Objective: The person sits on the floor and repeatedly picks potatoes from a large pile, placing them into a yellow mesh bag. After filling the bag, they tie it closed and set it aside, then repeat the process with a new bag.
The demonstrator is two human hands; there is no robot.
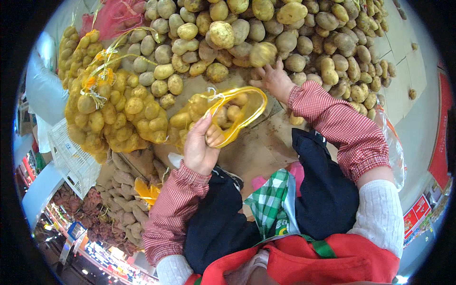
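Observation:
My left hand (205, 144) grips the rim of a yellow mesh bag (259, 95), whose mouth gapes toward the right. Several potatoes (233, 113) lie inside this bag on the floor. My right hand (276, 81) reaches to the near edge of a large heap of loose potatoes (256, 30), fingers apart. Just beyond its fingertips is a motion-blurred potato (263, 54); whether they touch is hard to tell. Some of the right fingers are partly hidden against the heap.
Filled yellow mesh bags (114, 110) stand at the left, beside a white plastic crate (73, 153). Sweet potatoes (124, 199) are piled at lower left. A pink mesh sack (112, 19) lies at the back. On the right is a clear plastic bag (392, 142).

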